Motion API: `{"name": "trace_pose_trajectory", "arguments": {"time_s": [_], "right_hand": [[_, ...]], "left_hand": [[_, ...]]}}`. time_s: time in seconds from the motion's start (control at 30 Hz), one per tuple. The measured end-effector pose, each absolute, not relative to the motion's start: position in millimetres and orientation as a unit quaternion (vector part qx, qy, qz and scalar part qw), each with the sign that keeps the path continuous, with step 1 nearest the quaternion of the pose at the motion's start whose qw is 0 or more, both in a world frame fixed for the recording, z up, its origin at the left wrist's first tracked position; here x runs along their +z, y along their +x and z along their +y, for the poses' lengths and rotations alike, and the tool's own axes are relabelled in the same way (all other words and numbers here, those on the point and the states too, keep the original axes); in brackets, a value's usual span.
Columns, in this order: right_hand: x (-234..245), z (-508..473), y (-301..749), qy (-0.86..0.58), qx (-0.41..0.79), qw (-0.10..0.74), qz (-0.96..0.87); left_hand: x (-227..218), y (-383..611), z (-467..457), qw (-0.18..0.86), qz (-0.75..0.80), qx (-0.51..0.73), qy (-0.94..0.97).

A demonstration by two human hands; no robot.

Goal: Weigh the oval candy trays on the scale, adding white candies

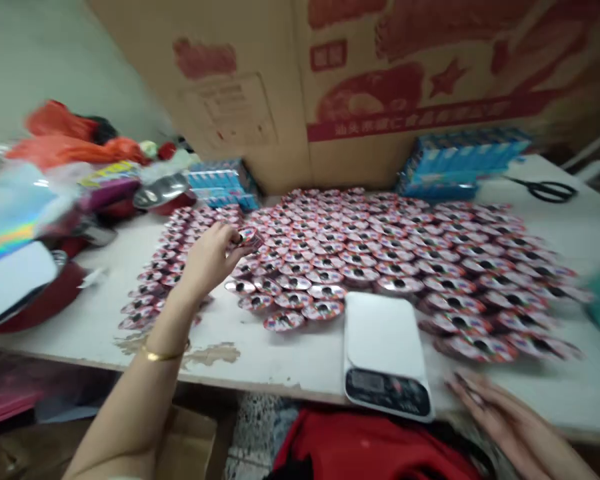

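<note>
My left hand [214,257] is closed around a small cup with a printed pink-and-red lid [249,235]. It holds the cup just above the left part of many similar lidded cups [340,247], set out in tight rows over the table. A separate block of these cups [167,260] stands left of my wrist. Fingers stretched out, my right hand [500,413] is at the front edge of the table, with nothing seen in it. Left of that hand lies a white digital scale [385,340], its plate bare and its dark display facing me.
A large printed cardboard box [290,87] stands behind the cups. Blue packs [225,180] and more blue boxes [465,160] sit against it. Black scissors [550,191] lie at the back right. Red bags [65,137] and a metal bowl [163,191] crowd the left side.
</note>
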State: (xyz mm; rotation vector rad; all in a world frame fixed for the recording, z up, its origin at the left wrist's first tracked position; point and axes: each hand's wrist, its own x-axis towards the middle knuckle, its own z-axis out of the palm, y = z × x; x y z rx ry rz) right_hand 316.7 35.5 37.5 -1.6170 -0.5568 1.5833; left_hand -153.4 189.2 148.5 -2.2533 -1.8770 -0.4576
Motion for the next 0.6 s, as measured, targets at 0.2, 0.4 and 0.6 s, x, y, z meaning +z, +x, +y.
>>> {"name": "trace_pose_trajectory", "arguments": {"time_s": [0.2, 0.4, 0.6], "right_hand": [[60.8, 22.3, 316.6, -0.54, 0.723, 0.408, -0.139], [58.9, 6.3, 316.2, -0.542, 0.725, 0.39, -0.167], [66.3, 17.1, 310.3, -0.548, 0.672, 0.377, -0.326]], "left_hand": [[125.2, 3.0, 136.1, -0.083, -0.498, -0.194, -0.841], [78.2, 77.9, 128.0, -0.087, -0.415, -0.177, -0.888], [82.6, 69.7, 122.0, -0.093, -0.399, -0.205, -0.889]]}}
